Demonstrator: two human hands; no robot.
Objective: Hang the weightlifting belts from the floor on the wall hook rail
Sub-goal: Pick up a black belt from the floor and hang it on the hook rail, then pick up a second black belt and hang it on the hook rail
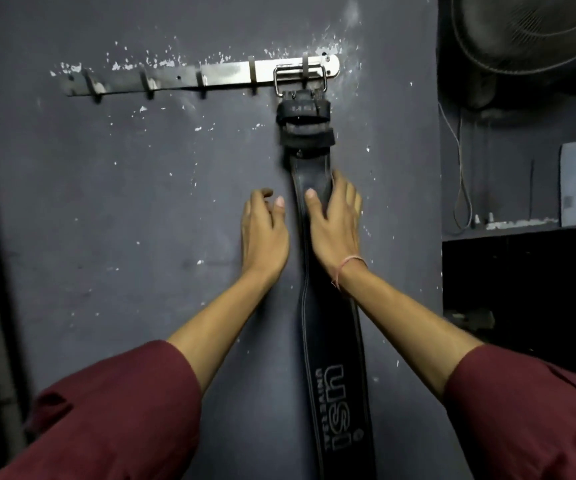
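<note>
While a black belt [331, 327] hangs by its metal buckle [299, 79] from the hook nearest the right end of the wall hook rail [210, 76], both hands are raised below the rail. The right hand [335, 230] lies flat on the belt's upper strap, fingers spread. The left hand [264, 233] is just left of the belt, fingers loosely curled, gripping nothing.
</note>
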